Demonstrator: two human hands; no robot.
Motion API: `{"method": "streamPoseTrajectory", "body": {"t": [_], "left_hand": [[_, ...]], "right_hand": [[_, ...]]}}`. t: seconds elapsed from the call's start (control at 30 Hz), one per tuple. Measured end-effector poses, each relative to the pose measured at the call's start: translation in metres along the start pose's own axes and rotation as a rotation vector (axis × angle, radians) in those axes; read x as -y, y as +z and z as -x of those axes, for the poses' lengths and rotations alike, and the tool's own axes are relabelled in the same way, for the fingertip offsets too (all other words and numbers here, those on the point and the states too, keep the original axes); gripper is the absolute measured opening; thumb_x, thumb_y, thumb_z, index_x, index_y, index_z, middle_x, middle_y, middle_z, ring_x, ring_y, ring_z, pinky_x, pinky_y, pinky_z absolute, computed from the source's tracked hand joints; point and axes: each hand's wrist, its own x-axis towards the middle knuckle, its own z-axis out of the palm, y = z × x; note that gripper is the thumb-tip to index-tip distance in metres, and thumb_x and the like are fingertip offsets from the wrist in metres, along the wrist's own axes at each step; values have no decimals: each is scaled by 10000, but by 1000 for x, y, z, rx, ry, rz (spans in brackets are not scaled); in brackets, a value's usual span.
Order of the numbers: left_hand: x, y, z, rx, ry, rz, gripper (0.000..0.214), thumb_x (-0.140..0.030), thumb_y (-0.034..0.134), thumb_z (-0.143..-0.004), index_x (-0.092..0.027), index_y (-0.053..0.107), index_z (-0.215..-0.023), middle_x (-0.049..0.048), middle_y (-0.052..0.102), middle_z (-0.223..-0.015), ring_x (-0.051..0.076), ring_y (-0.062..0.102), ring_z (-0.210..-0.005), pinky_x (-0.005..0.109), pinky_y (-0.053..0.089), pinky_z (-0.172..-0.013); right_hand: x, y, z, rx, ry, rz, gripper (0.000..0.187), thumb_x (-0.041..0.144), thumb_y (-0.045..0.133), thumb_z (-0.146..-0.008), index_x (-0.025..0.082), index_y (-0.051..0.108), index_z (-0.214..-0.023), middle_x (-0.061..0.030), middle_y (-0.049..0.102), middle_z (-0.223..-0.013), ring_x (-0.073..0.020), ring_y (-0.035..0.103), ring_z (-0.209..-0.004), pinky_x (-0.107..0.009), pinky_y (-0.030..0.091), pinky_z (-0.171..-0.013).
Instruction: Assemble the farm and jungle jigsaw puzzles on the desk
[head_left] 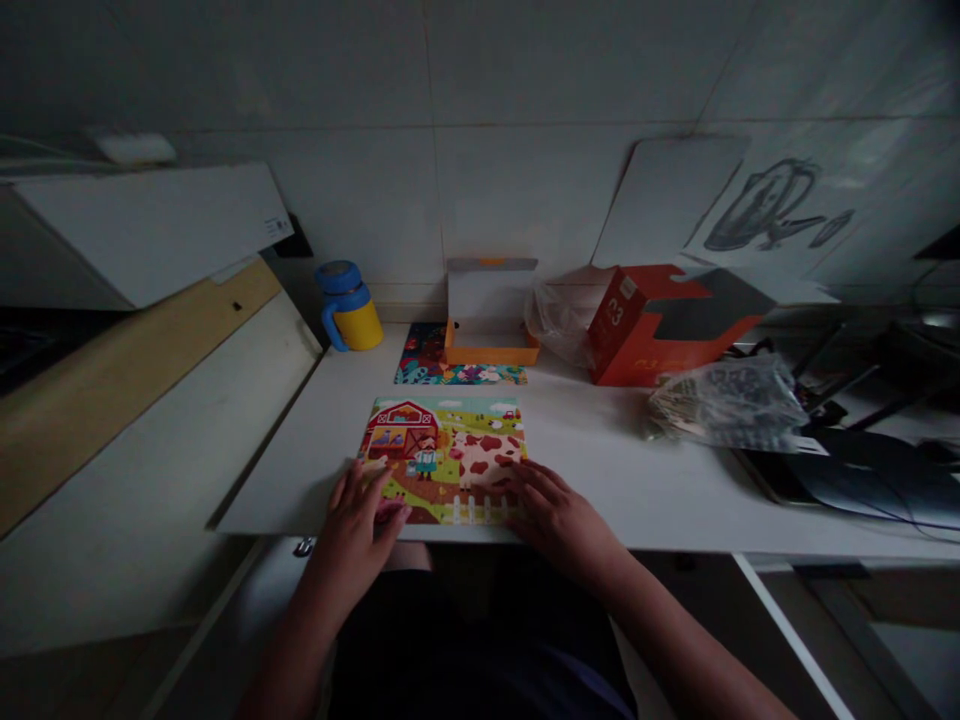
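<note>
Farm puzzle (446, 460), near desk edge (637, 545), left hand (356, 530), right hand (559, 520) touching

Dim light falls on a pale tiled wall (570, 70) behind a white desk (645, 500), with a white panel (142, 235) and a tan wooden board (127, 400) to the left.

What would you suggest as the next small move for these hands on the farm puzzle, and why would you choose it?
I'd probably press the lower-left part of the farm jigsaw puzzle flat with the left hand. Its fingers seem to cover or lift pieces there, though I can't tell which. The right hand, spread near the printed white fence, could steady the rest.
</note>
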Motion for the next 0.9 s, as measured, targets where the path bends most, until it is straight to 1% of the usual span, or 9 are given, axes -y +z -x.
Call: {"method": "streamPoseTrajectory", "body": {"t": [0.17,0.3,0.4,0.47,0.6,0.67,0.77,0.83,0.9], "left_hand": [[8,-5,-6,-11,27,36,437,-429,616,-1017,-258,596,-1419,121,619,-1524,374,445,-1550,629,449,-1231],[-16,5,-14,29,43,63,437,-425,652,-999,-228,616,-1387,148,587,-1558,378,426,-1562,611,439,-1243],[-37,12,-25,58,33,106,336,-415,644,-1005,-243,671,-1291,127,646,-1490,350,477,-1526,565,449,-1243],[-43,13,-37,80,19,137,282,-424,648,-1000,-244,705,-1209,112,684,-1432,337,516,-1488,531,460,-1232],[-34,13,-93,128,-44,141,295,-448,631,-1002,-227,718,-1177,104,756,-1233,293,673,-1239,449,529,-1112],[-24,19,-136,155,-73,89,313,-476,626,-1007,-206,729,-1126,113,760,-1152,280,705,-1127,406,545,-1034],[-8,33,-195,118,-127,-14,326,-484,632,-1007,-181,743,-1055,130,752,-1106,268,706,-1054,362,532,-976],[1,43,-217,82,-152,-34,374,-510,598,-1024,-166,742,-1043,147,734,-1112,270,694,-1048,362,523,-962],[11,50,-223,66,-143,-27,412,-550,655,-985,-155,735,-1069,147,712,-1125,260,682,-1032,348,522,-951]], "right_hand": [[2,-2,-16,37,28,74,436,310,756,-962,208,702,-1382,-145,662,-1504,-359,612,-1351,-525,573,-1115],[-17,-15,-18,59,120,151,359,359,687,-1004,220,727,-1333,-154,695,-1424,-359,649,-1240,-537,586,-1022],[-41,-29,-24,92,202,180,344,408,656,-1025,228,736,-1308,-162,718,-1340,-344,680,-1139,-489,588,-946],[-60,-40,-33,139,232,174,248,372,676,-1007,233,773,-1189,-145,754,-1202,-317,699,-1056,-434,574,-904],[-95,-59,-67,178,298,96,178,330,670,-997,224,794,-1069,-103,779,-1061,-239,714,-922,-332,535,-844],[-110,-62,-90,118,339,139,249,361,632,-1027,203,778,-1152,-111,777,-1121,-231,715,-922,-320,526,-842],[-127,-53,-116,32,379,212,362,400,546,-1081,157,733,-1274,-181,731,-1271,-268,697,-1081,-350,510,-943],[-136,-44,-123,18,392,230,418,454,573,-1067,137,717,-1297,-208,703,-1303,-298,664,-1162,-385,490,-1011],[-144,-35,-122,23,382,225,503,539,653,-1011,129,713,-1297,-208,686,-1307,-321,639,-1195,-403,475,-1047]]}}
